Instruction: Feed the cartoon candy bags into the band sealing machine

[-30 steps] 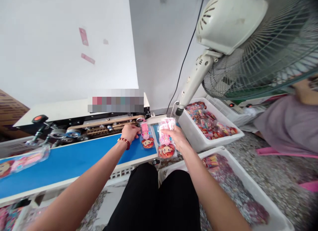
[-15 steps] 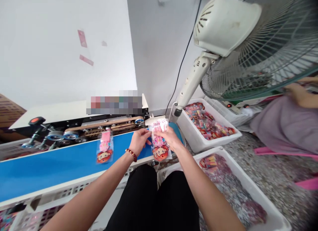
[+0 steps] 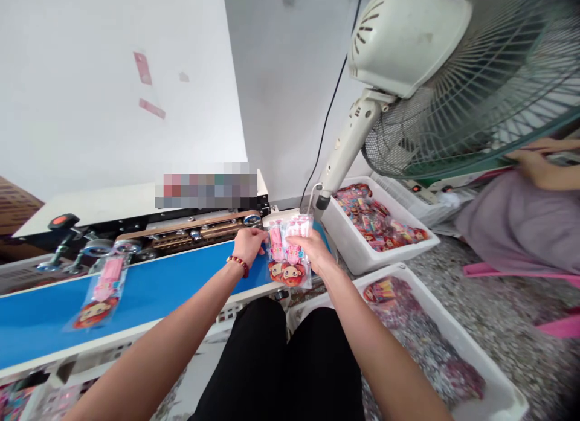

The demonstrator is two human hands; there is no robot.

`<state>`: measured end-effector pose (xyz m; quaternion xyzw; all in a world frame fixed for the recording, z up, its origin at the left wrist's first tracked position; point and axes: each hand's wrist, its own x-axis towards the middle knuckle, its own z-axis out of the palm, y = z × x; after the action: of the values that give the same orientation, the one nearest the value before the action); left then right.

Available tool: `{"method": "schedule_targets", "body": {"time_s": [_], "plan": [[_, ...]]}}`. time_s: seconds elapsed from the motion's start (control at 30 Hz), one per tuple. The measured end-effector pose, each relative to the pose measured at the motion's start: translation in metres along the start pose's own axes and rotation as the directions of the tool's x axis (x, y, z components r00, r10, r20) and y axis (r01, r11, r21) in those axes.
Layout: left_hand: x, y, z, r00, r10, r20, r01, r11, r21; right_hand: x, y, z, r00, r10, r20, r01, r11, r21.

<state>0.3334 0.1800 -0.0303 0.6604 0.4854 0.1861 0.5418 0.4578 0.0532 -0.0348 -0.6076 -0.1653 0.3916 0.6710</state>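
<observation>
Over the right end of the blue conveyor belt (image 3: 181,283), my right hand (image 3: 312,250) grips a small stack of clear plastic packets (image 3: 295,275), its thumb across the front. Each packet shows pink sticks and a red-haired cartoon face. One packet (image 3: 275,246) sticks out leftward from the stack, and the closed fingertips of my left hand (image 3: 248,249) pinch its upper left edge. A beaded bracelet circles my left wrist. Farther left on the belt lies a similar packet (image 3: 102,291), tilted, its top edge at the machine's rollers (image 3: 127,247).
A large fan (image 3: 408,43) leans in from the upper right. White bins (image 3: 362,261) of packets stand on the floor to the right, one (image 3: 492,354) near my knee. Beyond them sits another person in a grey top (image 3: 502,221). Baskets (image 3: 86,379) sit below the belt.
The packet on the belt has travelled left toward the rollers. In my hands, one packet has shifted left out of the stack, and my left hand has moved slightly left.
</observation>
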Motion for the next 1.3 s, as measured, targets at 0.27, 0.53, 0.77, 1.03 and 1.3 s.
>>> {"method": "schedule_targets", "body": {"time_s": [0.27, 0.53, 0.77, 1.03, 1.3], "plan": [[0.021, 0.007, -0.016, 0.993, -0.045, -0.11, 0.068, 0.975, 0.213, -0.004, 0.004, -0.007, 0.998, -0.02, -0.066, 0.018, 0.999, -0.031], [-0.012, -0.019, -0.083, 0.939, 0.143, -0.311, 0.003, 0.905, 0.425, -0.006, 0.006, -0.003, 1.0, -0.004, 0.012, 0.004, 1.0, -0.013], [-0.042, -0.011, -0.024, 0.971, 0.228, 0.077, -0.237, 0.962, 0.134, -0.009, 0.003, 0.007, 0.991, -0.037, 0.128, 0.037, 0.999, 0.004], [-0.023, -0.001, 0.008, 0.997, 0.027, 0.069, -0.011, 0.974, -0.224, -0.011, -0.001, 0.005, 0.99, -0.027, 0.139, 0.02, 0.998, 0.051], [0.017, 0.0, 0.001, 0.997, -0.07, -0.038, 0.072, 0.996, 0.053, -0.004, 0.002, -0.008, 0.997, -0.062, -0.037, 0.061, 0.997, -0.037]]}}
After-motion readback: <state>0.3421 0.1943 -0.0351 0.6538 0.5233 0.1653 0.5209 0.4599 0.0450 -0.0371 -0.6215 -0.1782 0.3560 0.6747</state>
